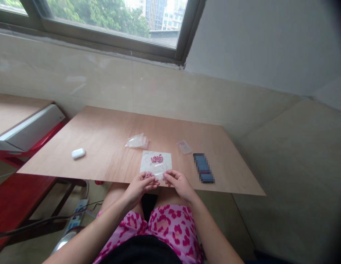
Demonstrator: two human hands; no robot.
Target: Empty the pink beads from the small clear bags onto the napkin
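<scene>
My left hand (pixel 139 188) and my right hand (pixel 179 184) meet at the near edge of a plywood board (pixel 104 146). Both pinch the lower edge of a clear plastic bag (pixel 156 165). A cluster of pink beads (pixel 156 158) lies inside the bag, and a few more pink beads (pixel 148 175) show at my left fingertips. Behind it lie a small pile of clear bags (pixel 137 141) and a single small bag (pixel 184 147). A white earbud case (pixel 78 153) sits to the left, and a blurred dark blue rectangular object (pixel 203 168) lies to the right.
A red table with a white-edged panel (pixel 29 128) stands at the left. Below it, a power strip (pixel 76 216) and dark cables (pixel 43 220) lie on the floor. Walls close off the far and right sides, with a window (pixel 104 22) above.
</scene>
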